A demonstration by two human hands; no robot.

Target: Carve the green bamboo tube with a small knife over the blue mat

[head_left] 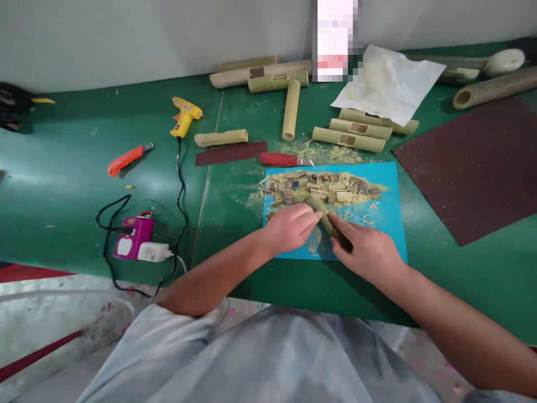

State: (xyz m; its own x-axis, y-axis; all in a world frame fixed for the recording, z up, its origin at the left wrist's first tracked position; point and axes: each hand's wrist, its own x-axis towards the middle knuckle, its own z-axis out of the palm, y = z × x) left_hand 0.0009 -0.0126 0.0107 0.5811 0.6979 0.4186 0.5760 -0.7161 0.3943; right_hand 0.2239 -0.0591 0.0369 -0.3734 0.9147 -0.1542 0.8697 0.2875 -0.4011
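Note:
A short bamboo tube [324,217] lies slanted between my hands, over the blue sheet [394,224]. My right hand [369,246] grips its nearer part, fingers along the side and thumb beneath. My left hand [292,228] is closed, its fingertips pressed together against the left side of the tube. Whether a small thing is hidden inside the left fingers does not show. Just beyond the tube, a pile of cut bamboo chips [319,187] and pale dust spreads over the sheet. A red-handled blade tool [279,159] rests at the sheet's far edge.
Notched bamboo tubes [348,140] lie behind the sheet, partly under white paper [381,84]. Dark brown sheet [465,173] is at right. On the left are a yellow glue gun [184,117], an orange cutter [128,160] and a purple power adapter [134,238] with black cable.

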